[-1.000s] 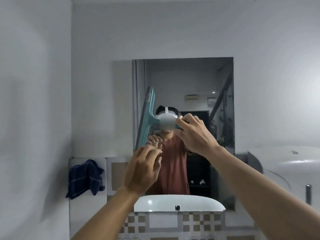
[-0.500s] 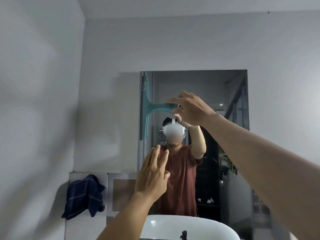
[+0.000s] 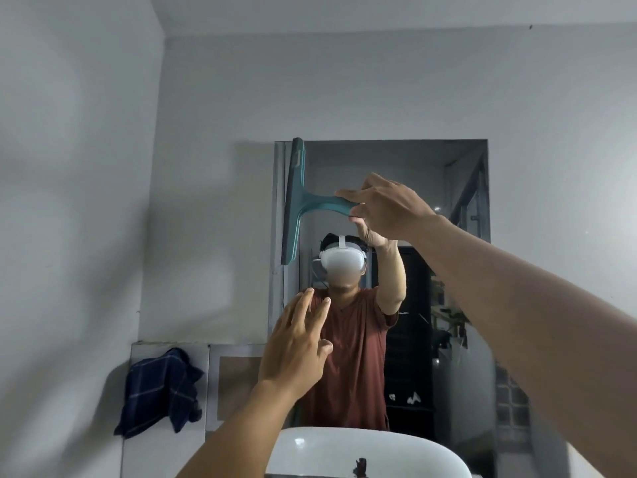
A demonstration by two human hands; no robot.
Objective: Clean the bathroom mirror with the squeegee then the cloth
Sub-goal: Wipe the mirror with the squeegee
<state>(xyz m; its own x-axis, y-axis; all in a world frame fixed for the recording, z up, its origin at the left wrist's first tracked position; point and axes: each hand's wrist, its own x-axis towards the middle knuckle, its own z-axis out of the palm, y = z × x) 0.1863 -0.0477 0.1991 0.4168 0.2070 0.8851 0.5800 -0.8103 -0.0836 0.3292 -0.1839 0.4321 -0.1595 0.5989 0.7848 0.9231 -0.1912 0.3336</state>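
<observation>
The squeegee step is starting: the right hand grips the teal squeegee by its handle, blade upright along the mirror's top-left edge; the left hand hovers open, empty; the cloth hangs left of the sink; next, probably a steady pressed sweep rightward.

Two bare hands are seen: a right hand and a left hand. One teal squeegee is counted, at the left edge of one wall mirror. One dark blue checked cloth is draped at the lower left. One white basin is seen, near, below the mirror.
</observation>
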